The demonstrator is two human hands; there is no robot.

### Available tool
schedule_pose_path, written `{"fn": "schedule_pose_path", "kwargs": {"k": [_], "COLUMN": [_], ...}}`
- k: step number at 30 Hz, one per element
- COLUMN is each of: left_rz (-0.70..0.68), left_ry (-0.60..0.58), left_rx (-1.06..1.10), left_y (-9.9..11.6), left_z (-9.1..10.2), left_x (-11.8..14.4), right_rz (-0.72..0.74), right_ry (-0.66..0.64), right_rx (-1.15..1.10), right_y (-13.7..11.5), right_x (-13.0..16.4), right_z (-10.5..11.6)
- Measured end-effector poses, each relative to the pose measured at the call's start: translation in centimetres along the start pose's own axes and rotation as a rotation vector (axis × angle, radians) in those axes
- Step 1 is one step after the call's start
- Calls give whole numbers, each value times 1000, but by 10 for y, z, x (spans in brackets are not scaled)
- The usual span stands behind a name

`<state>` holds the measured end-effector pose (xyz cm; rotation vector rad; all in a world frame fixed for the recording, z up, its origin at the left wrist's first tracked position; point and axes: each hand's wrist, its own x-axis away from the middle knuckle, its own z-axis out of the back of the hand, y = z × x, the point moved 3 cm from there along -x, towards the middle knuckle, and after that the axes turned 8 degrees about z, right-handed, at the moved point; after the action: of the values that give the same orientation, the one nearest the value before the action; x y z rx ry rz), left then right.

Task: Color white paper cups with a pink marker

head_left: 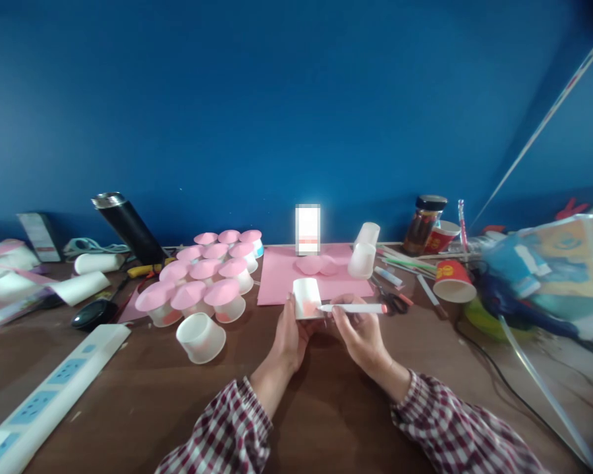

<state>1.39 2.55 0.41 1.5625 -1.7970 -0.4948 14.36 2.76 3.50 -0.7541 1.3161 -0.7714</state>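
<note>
Over bench (306, 421), left hand (287, 342) grasping white cup (306, 295) at near edge of pink sheet (277, 276). Right hand (363, 336) pinching marker (356, 308), tip by cup's side; can't tell if touching. Left of pink sheet, cluster of pink-topped cups (188, 296); right of pink sheet, scissors (396, 303).

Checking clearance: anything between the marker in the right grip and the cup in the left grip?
Nothing visible. The right grip holds the marker with its tip at the side of the cup; contact unclear.

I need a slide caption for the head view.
Left hand holds a white cup, right hand a marker close to it; pink-topped cups stand to the left.
</note>
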Motion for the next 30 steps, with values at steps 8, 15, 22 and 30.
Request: {"fn": "schedule_pose_path", "kwargs": {"k": [8,15,22,30], "left_rz": [11,5,-8,26], "left_ry": [12,10,-8,30], "left_rx": [14,33,16,46], "left_y": [1,1,0,3], "left_z": [-2,-2,0,-4], "left_x": [0,1,-1,2], "right_rz": [6,-8,-18,18], "right_ry": [-9,-55,-100,-48], "right_rx": [0,-50,-49,19], "right_y": [-2,0,0,-1], "right_x": [0,2,3,-1], "right_z": [-1,-3,-4,0]}}
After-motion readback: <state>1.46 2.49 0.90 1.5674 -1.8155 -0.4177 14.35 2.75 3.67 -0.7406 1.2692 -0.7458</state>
